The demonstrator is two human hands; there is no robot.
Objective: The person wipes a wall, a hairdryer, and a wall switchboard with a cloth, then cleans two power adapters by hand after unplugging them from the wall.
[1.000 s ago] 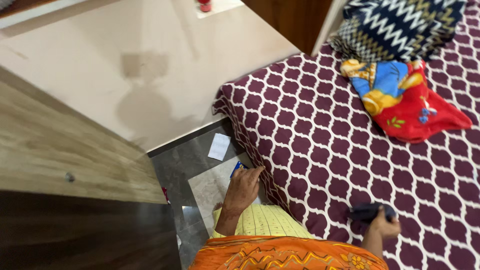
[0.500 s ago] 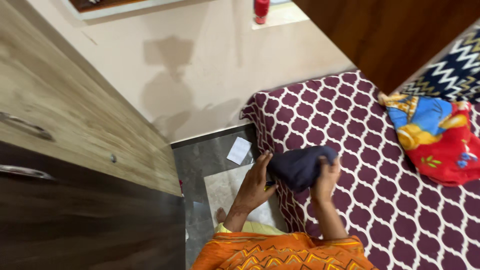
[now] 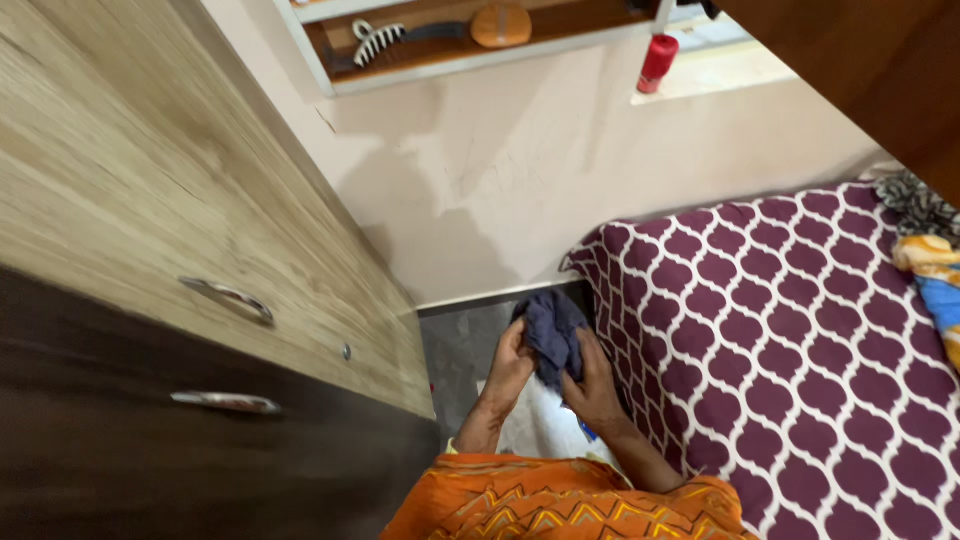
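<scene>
A crumpled dark blue cloth (image 3: 552,330) is held up between both hands, over the strip of floor between the wardrobe and the bed. My left hand (image 3: 509,366) grips its left side. My right hand (image 3: 594,384) grips its right side and lower edge. My orange patterned garment (image 3: 560,505) fills the bottom of the view.
A wooden wardrobe (image 3: 150,250) with two metal handles (image 3: 228,294) stands at the left. A bed with a maroon and white patterned sheet (image 3: 790,330) is at the right. A wall shelf (image 3: 470,35) holds a hair claw and brush; a red bottle (image 3: 657,63) stands on a ledge.
My right hand lifted the dark cloth off the bed and brought it over to my left hand; both now hold it over the floor gap. The view tilted up toward the wall.
</scene>
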